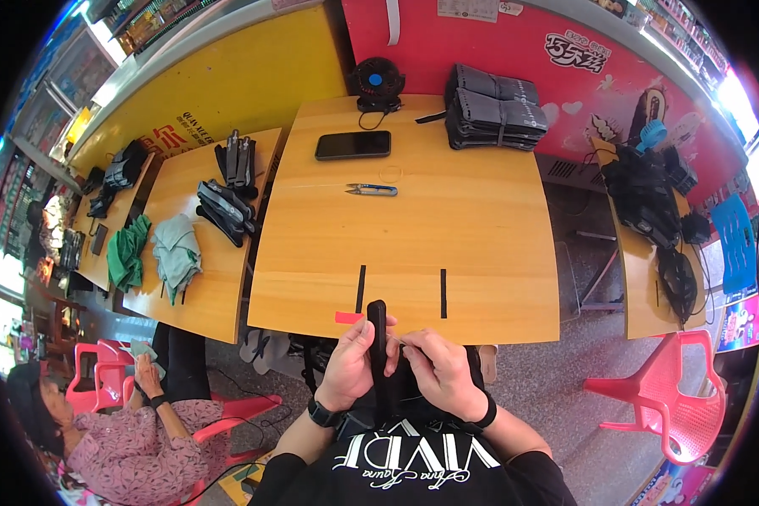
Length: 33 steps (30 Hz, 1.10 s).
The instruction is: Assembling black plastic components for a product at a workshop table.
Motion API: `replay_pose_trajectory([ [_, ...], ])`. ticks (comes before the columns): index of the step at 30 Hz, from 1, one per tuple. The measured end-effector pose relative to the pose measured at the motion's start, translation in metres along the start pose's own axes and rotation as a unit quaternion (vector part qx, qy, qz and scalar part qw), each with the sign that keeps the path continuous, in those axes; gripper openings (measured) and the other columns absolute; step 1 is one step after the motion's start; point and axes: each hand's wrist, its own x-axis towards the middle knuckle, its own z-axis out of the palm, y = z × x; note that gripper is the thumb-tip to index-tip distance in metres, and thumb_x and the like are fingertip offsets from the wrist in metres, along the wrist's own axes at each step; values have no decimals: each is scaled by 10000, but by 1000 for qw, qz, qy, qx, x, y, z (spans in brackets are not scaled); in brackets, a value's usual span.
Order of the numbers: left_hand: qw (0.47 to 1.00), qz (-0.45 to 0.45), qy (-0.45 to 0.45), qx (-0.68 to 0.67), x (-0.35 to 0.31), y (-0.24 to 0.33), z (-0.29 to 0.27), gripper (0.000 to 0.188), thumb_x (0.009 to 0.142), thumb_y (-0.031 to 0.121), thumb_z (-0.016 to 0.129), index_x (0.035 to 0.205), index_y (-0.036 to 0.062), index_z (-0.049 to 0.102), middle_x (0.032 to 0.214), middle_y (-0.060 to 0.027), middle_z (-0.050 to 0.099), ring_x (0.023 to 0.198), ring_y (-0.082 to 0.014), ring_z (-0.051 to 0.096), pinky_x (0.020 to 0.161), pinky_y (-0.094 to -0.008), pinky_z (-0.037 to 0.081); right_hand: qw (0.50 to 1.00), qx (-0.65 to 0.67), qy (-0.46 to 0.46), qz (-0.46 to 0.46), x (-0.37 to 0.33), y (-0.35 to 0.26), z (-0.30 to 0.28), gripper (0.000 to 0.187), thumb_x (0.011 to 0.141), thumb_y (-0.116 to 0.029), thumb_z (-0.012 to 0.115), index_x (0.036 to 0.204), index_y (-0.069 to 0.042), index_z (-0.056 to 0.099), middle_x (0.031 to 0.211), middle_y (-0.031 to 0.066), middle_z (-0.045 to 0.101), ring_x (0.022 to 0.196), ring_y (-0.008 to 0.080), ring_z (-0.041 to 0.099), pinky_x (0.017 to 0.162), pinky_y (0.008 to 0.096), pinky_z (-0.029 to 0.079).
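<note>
Over the near table edge, my left hand (351,369) is closed around a long, slim black thing with a rounded end that looks like a folded umbrella (378,325). It stands upright in the picture, its lower part running down toward my lap. Just right of it, my right hand (437,369) has its fingertips pinched together; whatever is between them is too small or hidden to make out. A red strip (348,318) lies at the table edge beside my left hand. Two black strips (361,288) are on the wooden table (481,219) ahead of my hands.
Farther back are snips (373,191), a rubber band (390,174), a phone (353,145), a small fan (376,81) and banded dark fabric bundles (497,110). Left, a side table holds green (129,255) and grey fabric (177,250); a seated person (135,443) works there. A pink chair (662,392) stands right.
</note>
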Motion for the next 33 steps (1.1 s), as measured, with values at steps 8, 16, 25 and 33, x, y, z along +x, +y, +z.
replay_pose_trajectory([
  [8,999,5,-31,-10,2,3,-8,391,1018,344,416,1216,15,489,745,-84,558,621,-212,572,541,-305,441,999,-37,0,27,-1,13,9,143,861,106,562,974,31,607,754,113,610,640,201,642,557,266,476],
  [16,994,105,-14,21,9,-9,-6,225,975,168,551,1145,26,518,881,-86,595,758,-187,615,651,-321,516,998,22,48,43,6,14,9,128,862,88,576,967,25,611,725,110,612,597,189,607,532,268,465],
  [25,998,68,5,3,4,-2,0,384,1036,261,400,1337,30,464,881,-92,609,648,-164,578,634,-279,485,998,32,24,55,8,7,11,88,890,78,551,951,29,592,722,88,625,567,141,616,499,247,464],
  [33,996,76,-26,-25,-2,-2,-2,474,1033,345,376,1377,21,404,789,-86,565,560,-173,557,542,-283,471,999,14,-19,26,6,7,14,128,920,108,478,995,47,561,740,99,627,597,169,664,541,260,511],
])
